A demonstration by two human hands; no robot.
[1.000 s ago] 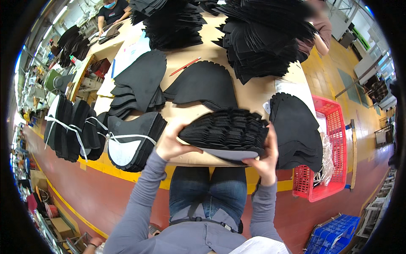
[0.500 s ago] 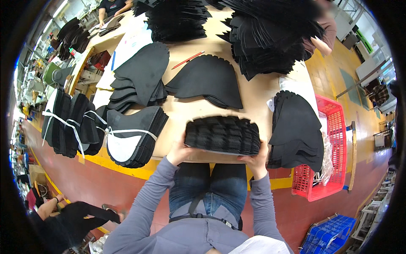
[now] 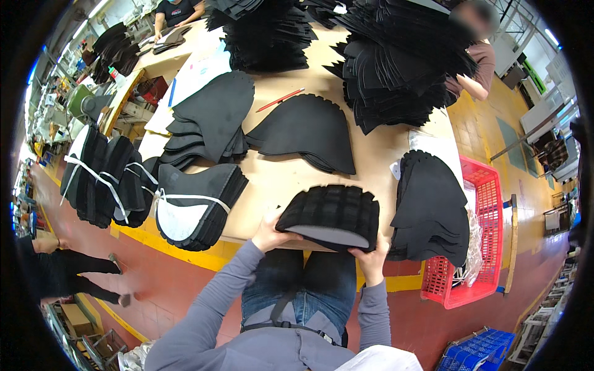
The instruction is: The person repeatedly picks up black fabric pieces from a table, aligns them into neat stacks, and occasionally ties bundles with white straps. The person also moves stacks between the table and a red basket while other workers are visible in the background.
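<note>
So I've got a thick stack of black foam pieces (image 3: pixel 331 216) held at the near edge of the wooden table (image 3: pixel 278 179), pale grey underside tipped toward me. My left hand (image 3: pixel 270 235) is clamped on the stack's left end, fingers curled around the edge, and my right hand (image 3: pixel 370 255) grips the lower right corner the same way, so both are closed tight on it from either side.

Just right of my right hand there's a fanned pile of black cut pieces (image 3: pixel 430 210), and beyond that a red plastic crate (image 3: pixel 489 235) hanging off the table side. Straight ahead of my hands is another dome-shaped black pile (image 3: pixel 306 133) with a red pencil (image 3: pixel 279 100) lying past it. Off to the left of my left hand sits a bundle tied with white string (image 3: pixel 195 207), then more tied bundles (image 3: pixel 102 176) further left.

Far across the table are tall black stacks (image 3: pixel 396 68), with another person's arm (image 3: pixel 473 83) beside them.
</note>
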